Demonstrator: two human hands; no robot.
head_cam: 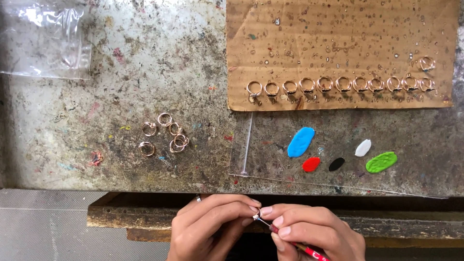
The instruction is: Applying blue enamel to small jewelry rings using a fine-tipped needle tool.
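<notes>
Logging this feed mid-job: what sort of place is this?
Probably a small jewellery craft bench: a row of rings stuck in cardboard, colour blobs laid out, and a ring being touched with a fine tool.

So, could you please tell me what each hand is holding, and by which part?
The left hand pinches a small ring by its band at the fingertips. The right hand grips a thin red-handled tool near its tip, pen-style.
</notes>
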